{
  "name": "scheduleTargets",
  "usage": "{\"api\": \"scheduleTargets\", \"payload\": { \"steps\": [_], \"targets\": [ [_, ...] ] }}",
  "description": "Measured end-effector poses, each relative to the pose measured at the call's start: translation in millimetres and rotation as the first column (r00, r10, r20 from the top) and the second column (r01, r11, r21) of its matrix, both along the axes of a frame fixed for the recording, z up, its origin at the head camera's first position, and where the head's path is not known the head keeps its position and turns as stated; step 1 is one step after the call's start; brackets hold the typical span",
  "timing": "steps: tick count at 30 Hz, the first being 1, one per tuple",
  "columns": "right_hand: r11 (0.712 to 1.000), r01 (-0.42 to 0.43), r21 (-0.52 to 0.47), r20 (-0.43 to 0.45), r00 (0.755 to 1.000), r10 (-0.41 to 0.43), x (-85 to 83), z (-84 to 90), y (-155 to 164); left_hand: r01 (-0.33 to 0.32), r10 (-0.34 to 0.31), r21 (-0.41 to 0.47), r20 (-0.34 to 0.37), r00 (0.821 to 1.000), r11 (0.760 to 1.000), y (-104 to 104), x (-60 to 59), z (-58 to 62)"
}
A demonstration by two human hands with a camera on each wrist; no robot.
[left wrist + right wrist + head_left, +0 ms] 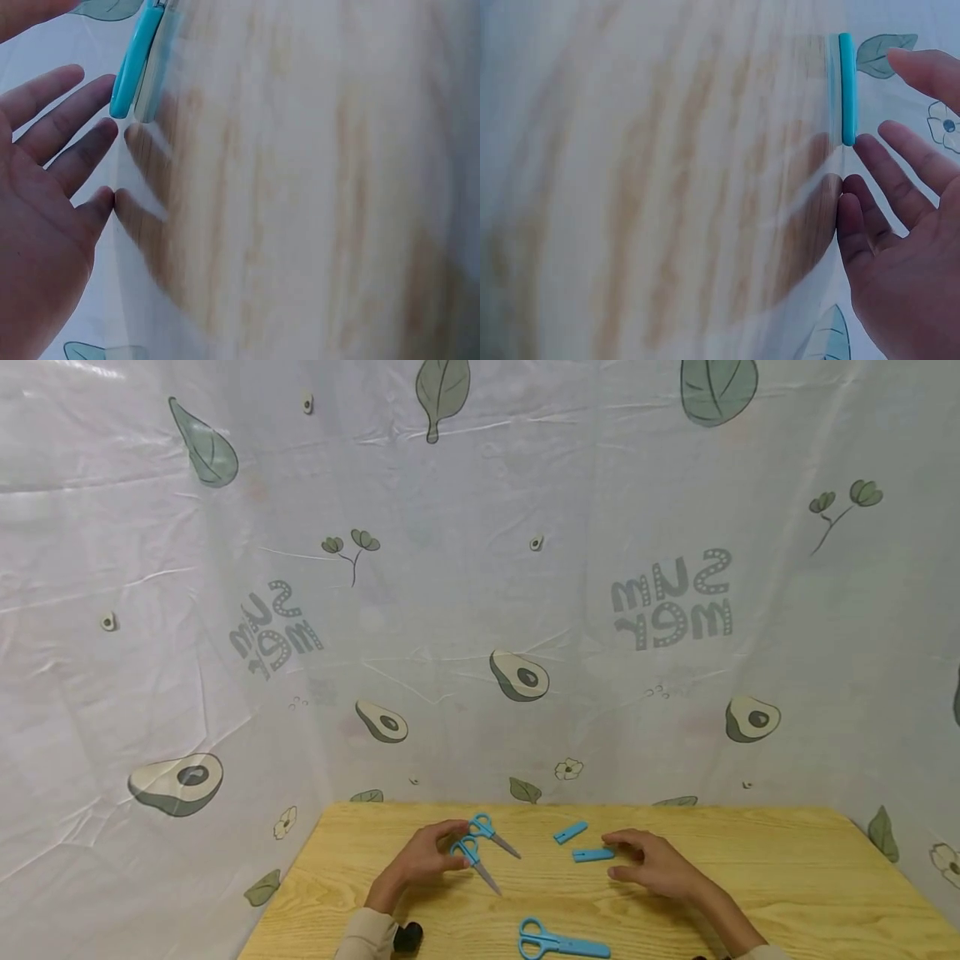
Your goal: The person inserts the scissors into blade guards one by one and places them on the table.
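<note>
On the table (pixel 750 877): two bare scissors (pixel 483 845) left, two blade covers (pixel 581 845) right — capped scissors (pixel 561 941) nearest its front edge.

Bright, even light; wide-angle edge warp overhead, both wrist views motion-blurred.

Light wooden table (pixel 750 877) with three blue scissors (pixel 558 941) and two blue blade caps (pixel 592 855).

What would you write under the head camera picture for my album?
Two hands on a wooden table: left hand touches bare scissors, right hand beside blue blade covers.
</note>
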State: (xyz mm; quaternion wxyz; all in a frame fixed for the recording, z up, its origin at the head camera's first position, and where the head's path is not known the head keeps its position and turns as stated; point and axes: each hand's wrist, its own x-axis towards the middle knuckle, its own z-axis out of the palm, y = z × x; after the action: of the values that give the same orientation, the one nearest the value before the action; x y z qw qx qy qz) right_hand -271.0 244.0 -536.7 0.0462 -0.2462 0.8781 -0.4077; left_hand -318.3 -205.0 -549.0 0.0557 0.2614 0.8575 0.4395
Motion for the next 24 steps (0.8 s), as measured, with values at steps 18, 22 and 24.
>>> {"api": "scheduleTargets", "payload": {
  "steps": [18,22,24],
  "targets": [
    [0.998,-0.068,-0.008,0.014,0.998,0.069,-14.0,-1.2,-5.5,0.085,-0.085,-0.062,0.009,0.996,0.994,4.8,-7.2,4.7],
    [0.997,-0.080,-0.019,0.008,0.997,0.080,-15.1,-2.5,-6.1,0.063,-0.064,-0.065,-0.017,0.998,0.996,4.2,-7.0,3.3],
    [0.996,-0.084,-0.027,0.011,0.996,0.085,-15.3,-2.7,-6.0,0.055,-0.058,-0.074,-0.032,0.998,0.996,3.4,-6.8,2.4]
  ]
}}
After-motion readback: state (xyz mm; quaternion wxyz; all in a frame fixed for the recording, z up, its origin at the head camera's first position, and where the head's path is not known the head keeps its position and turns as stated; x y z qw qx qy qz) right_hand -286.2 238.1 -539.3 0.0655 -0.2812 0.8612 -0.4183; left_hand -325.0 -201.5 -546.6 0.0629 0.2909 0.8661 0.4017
